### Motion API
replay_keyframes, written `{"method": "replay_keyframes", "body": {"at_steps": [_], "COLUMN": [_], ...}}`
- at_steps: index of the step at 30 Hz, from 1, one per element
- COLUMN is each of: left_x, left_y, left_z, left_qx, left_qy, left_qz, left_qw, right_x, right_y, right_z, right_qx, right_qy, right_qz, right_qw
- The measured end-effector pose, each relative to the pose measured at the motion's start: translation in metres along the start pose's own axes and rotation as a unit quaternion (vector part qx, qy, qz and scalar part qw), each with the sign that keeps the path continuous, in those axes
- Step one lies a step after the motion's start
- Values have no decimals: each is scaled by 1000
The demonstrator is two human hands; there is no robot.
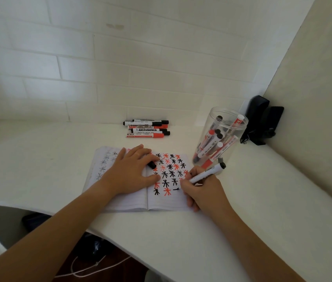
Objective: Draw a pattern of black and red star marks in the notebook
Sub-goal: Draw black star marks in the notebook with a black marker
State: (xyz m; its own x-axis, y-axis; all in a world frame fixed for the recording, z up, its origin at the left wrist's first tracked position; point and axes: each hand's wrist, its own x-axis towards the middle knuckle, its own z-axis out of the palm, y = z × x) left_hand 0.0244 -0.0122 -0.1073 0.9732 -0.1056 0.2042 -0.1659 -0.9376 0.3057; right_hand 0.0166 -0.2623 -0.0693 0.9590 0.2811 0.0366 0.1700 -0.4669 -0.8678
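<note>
— Two bare forearms come in from the bottom edge and reach onto the white counter. What are the hands doing?

— On the left page of the open notebook the left hand lies with its fingers spread and fairly straight, pressing the paper flat. A black cap pokes out from under its fingers, near the fold between the pages; I cannot tell whether the fingers pinch it or only lie over it.

— And the other one?

— The right hand has its fingers curled round a black marker, white barrel with a black end pointing up and away to the right. The tip is down on the right page, at a short black stroke in the bottom row.

— Where are the stars?

— On the right page, in rows of mixed black stars and red stars that fill the upper part of the page. Fainter grey marks show on the left page, beside the left hand.

— Anything else on the counter?

— A row of markers with black and red caps lies side by side near the tiled wall, well apart from the notebook. A clear jar holding more markers stands tilted just beside the notebook's right corner. A black object sits in the corner behind it; I cannot tell what it is.
</note>
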Motion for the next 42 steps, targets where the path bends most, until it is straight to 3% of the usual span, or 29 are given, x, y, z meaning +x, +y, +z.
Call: {"method": "replay_keyframes", "body": {"at_steps": [24, 32, 42], "left_x": [0, -2, -2], "left_y": [-1, 0, 6], "left_z": [2, 0, -5], "left_qx": [4, 7, -32], "left_qy": [4, 1, -9], "left_qz": [7, 9, -11], "left_qw": [1000, 1000, 999], "right_x": [2, 0, 1], "right_y": [-3, -1, -1], "right_z": [4, 2, 2], "right_qx": [-17, -13, -18], "right_qy": [4, 16, 7], "right_qz": [-38, 2, -10], "right_qw": [999, 1000, 1000]}}
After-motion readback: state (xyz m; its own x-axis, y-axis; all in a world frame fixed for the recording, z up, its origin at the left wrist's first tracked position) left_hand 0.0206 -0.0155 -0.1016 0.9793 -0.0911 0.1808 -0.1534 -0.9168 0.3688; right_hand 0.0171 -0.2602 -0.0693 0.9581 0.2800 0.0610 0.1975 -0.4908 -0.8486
